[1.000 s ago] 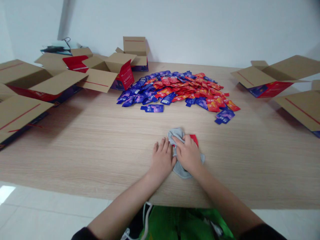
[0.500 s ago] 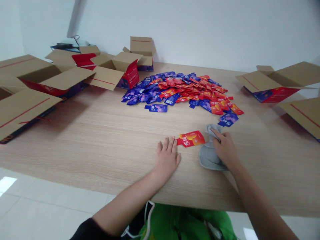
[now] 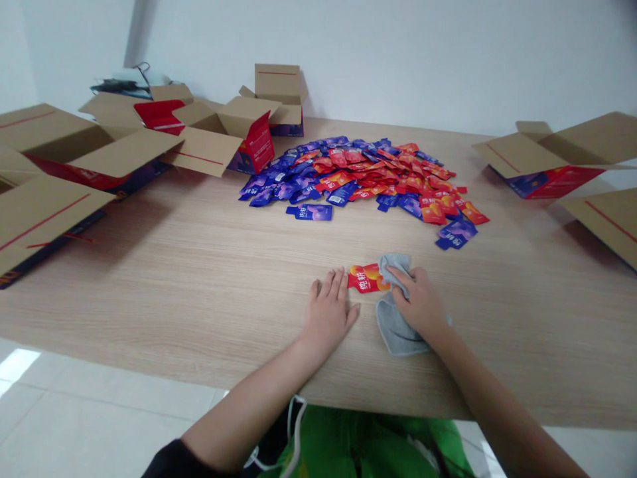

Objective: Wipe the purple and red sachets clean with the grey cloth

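A red pouch with orange fruit printed on it (image 3: 363, 278) lies flat on the wooden table (image 3: 209, 265). My left hand (image 3: 328, 307) rests flat on the table with fingers spread, its fingertips at the pouch's narrow left end. My right hand (image 3: 419, 302) is closed on a grey cloth (image 3: 398, 328); part of the cloth covers the pouch's right end, and the rest trails on the table below. Behind them spreads a heap of blue and red pouches (image 3: 355, 174).
Open cardboard boxes stand at the left (image 3: 124, 156), back (image 3: 279, 83) and right (image 3: 552, 159). One blue pouch (image 3: 312, 212) lies before the heap, another (image 3: 455, 234) at its right front. The table's front edge is near my body.
My right hand has moved left with the grey cloth, which now overlaps the right end of the red pouch. My left hand has stayed nearly in place.
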A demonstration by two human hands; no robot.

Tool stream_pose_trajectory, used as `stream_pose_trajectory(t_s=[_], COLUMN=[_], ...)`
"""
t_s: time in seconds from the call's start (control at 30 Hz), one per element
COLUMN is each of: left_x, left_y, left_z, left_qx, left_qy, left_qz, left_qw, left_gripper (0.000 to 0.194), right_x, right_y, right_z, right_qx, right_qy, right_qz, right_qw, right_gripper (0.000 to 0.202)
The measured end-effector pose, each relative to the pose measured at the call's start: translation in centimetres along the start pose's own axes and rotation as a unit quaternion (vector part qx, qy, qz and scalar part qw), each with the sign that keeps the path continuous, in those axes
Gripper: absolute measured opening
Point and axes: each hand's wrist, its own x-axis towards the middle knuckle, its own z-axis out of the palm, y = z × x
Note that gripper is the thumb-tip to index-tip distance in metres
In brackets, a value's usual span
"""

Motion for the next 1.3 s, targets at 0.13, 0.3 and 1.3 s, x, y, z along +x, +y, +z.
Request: stream_pose_trajectory(t_s=[0.13, 0.3, 1.3], left_x=[0.1, 0.1, 0.0], left_y=[0.3, 0.4, 0.6], left_z=[-0.1, 0.2, -0.3], left_qx=[0.002, -0.003, 0.032], left_qy=[-0.011, -0.008, -0.042], left_qz=[-0.001, -0.005, -0.008], left_qw=[1.0, 1.0, 0.999], left_gripper=[0.066, 0.067, 0.06], right_x=[0.7, 2.0, 1.6], right_y=[3.1, 1.0, -7.4], right_z=[-1.0, -4.3, 1.0], right_qx=[-0.016, 0.062, -0.052], right_qy=[0.005, 0.022, 0.008], right_qz=[0.109, 0.091, -0.11], right_qw=[0.994, 0.994, 0.993], right_gripper=[0.044, 0.046, 0.044])
